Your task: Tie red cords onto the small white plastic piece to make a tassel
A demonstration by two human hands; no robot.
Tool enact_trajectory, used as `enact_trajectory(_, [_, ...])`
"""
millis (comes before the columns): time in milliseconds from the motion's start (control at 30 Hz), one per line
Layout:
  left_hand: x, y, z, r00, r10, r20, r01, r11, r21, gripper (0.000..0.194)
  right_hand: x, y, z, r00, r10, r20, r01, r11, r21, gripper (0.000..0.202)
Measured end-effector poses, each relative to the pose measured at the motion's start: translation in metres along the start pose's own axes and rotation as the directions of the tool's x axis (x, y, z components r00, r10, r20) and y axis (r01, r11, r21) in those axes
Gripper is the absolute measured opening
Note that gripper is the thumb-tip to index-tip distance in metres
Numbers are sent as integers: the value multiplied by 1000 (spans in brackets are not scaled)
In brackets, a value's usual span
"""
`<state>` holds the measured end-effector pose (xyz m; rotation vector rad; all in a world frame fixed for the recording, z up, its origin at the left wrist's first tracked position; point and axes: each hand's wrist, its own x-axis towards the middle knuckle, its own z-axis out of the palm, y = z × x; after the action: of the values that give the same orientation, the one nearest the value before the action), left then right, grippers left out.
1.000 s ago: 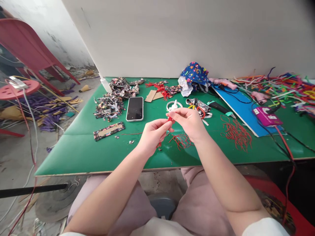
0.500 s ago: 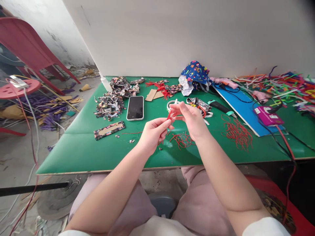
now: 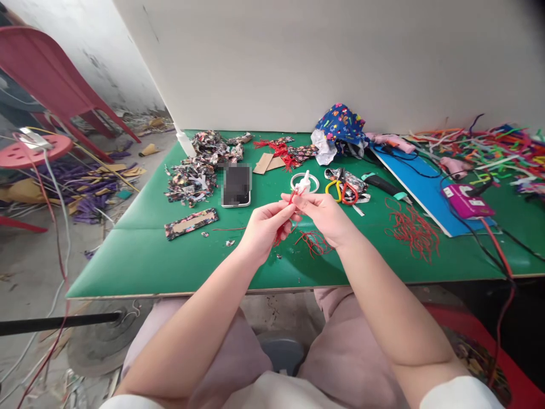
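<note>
My left hand (image 3: 270, 224) is closed on a small bundle of red strings (image 3: 293, 196), pinched between thumb and fingers above the green table. My right hand (image 3: 326, 216) meets it from the right, its thumb and fingertips also pinching the top of the strings. Just beyond the fingertips lie a white bottle with a nozzle (image 3: 304, 180) and a white ring (image 3: 315, 183). Loose red strings (image 3: 314, 243) rest on the table below my right hand. Yellow and red scissor handles (image 3: 349, 193) show to the right, beside patterned cloth.
A phone (image 3: 237, 186) and patterned cloth scraps (image 3: 191, 179) lie on the left, with a cloth-covered strip (image 3: 191, 224) nearer. On the right are more red strings (image 3: 413, 230), a cutter (image 3: 385, 186), a blue board (image 3: 419, 196) and a purple power box (image 3: 467, 201) with cables.
My right hand has come down and its fingers have closed on the strings at my left fingertips. The white bottle and the scissor handles now show more. The view has shifted slightly.
</note>
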<state>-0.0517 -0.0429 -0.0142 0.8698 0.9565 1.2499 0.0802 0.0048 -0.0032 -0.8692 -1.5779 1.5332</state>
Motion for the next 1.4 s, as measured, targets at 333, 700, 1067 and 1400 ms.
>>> enact_trajectory(333, [0, 1, 1, 997, -32, 64, 34, 999, -25, 21, -2, -4, -4, 985, 151, 83, -162, 975, 151, 33])
enact_trajectory(700, [3, -7, -1, 982, -167, 86, 170, 985, -28, 19, 3, -3, -2, 989, 74, -130, -45, 976, 213, 21])
enact_trajectory(1067, [3, -14, -2, 946, -281, 164, 280, 960, 32, 20, 5, -11, -24, 954, -33, -297, 86, 982, 168, 25])
enact_trajectory(1400, [6, -14, -10, 939, -272, 209, 251, 960, 125, 36, 1, -17, -23, 942, -96, -322, 129, 988, 83, 26])
